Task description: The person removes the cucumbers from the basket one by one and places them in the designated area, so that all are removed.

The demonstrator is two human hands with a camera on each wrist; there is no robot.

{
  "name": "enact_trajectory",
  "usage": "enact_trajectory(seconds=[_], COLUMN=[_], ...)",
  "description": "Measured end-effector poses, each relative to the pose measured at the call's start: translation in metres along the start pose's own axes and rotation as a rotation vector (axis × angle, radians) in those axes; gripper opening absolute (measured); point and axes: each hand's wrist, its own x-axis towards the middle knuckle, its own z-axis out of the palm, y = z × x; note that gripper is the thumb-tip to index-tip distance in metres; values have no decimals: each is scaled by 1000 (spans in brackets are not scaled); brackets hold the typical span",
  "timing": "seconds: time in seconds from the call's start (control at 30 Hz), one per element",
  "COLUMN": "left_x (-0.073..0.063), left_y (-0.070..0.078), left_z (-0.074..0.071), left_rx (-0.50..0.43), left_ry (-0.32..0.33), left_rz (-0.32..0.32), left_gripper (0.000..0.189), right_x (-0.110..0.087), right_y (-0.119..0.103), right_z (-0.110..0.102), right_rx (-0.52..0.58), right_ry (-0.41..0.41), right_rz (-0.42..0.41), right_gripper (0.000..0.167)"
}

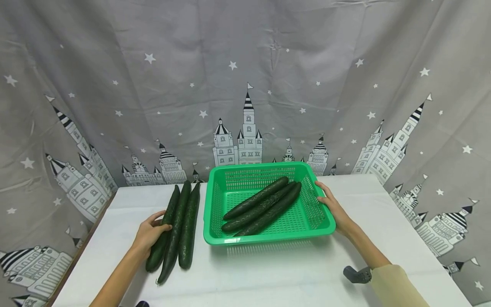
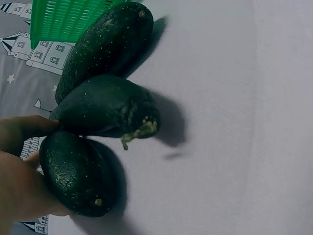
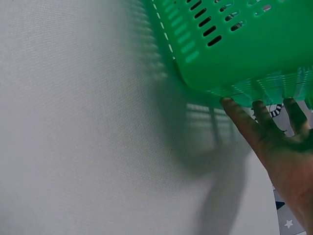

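the person's left hand (image 1: 150,232) is curled round the leftmost cucumber (image 1: 155,256), thumb on top; the right hand (image 1: 334,209) lies with fingers straight and spread against the right side of a green basket (image 1: 268,240). two more cucumbers (image 1: 189,232) lie beside the held one on the white worktop (image 1: 249,277), left of the basket, which holds three others (image 1: 258,209). the step in hand seems to be gripping one cucumber while steadying the basket; lifting it would call for easing it clear of its neighbour.
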Motion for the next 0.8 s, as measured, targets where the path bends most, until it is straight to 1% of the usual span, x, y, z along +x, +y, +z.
enact_trajectory(seconds=[0.3,0.4,0.5,0.6,0.67,0.8], left_x=[1,2,3,0,-3,-8], left_y=[2,4,8,18,28,51], left_z=[-2,-5,-7,-6,-2,7], left_rx=[7,9,15,7,-14,-61], left_ry=[-3,13,46,81,100,97], left_rz=[8,12,26,55,80,139], left_gripper=[64,64,63,62,61,60], right_x=[1,0,0,0,0,1], right_y=[1,0,0,0,0,0], right_z=[0,0,1,1,1,2], right_rx=[12,6,5,5,4,5], right_ry=[5,8,17,25,28,31], right_rz=[15,21,36,47,48,44], right_gripper=[60,60,59,59,59,58])
